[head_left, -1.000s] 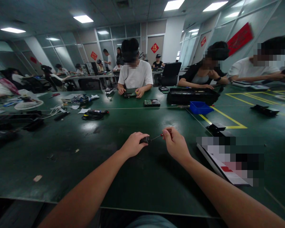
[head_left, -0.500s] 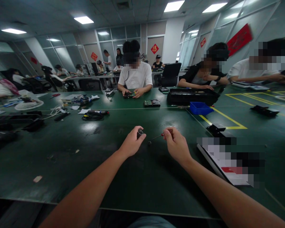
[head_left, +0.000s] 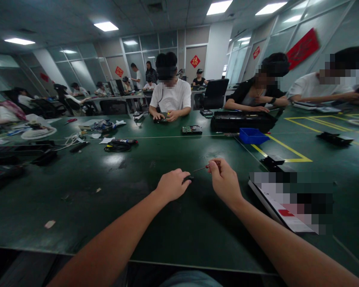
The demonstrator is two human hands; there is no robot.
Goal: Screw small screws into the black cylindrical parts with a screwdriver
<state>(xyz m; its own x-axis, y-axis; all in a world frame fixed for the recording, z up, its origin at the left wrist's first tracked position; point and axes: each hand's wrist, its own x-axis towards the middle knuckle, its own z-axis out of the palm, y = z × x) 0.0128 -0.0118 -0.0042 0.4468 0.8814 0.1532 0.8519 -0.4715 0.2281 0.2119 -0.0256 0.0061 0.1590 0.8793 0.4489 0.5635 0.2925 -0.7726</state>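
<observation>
My left hand point(head_left: 172, 184) is closed around a small black round part point(head_left: 188, 179), held low over the dark green table point(head_left: 167, 223). Most of that part is covered by my fingers, and I cannot make out its exact kind. In my right hand point(head_left: 225, 180) is a thin screwdriver point(head_left: 201, 168) with a reddish handle, its shaft pointing left. The screwdriver's tip comes close to the black part; whether they touch, I cannot tell.
A white box point(head_left: 275, 203), partly blurred, lies right of my right forearm. Farther off are a blue bin point(head_left: 252, 136), a long black casing point(head_left: 242, 122), a hard drive point(head_left: 192, 130) and coiled black cable point(head_left: 118, 145). A co-worker point(head_left: 171, 95) sits opposite.
My left hand has moved right and turned palm down, bringing the black part over the spot where a tiny dark piece lay. My right hand with the screwdriver has barely shifted.
</observation>
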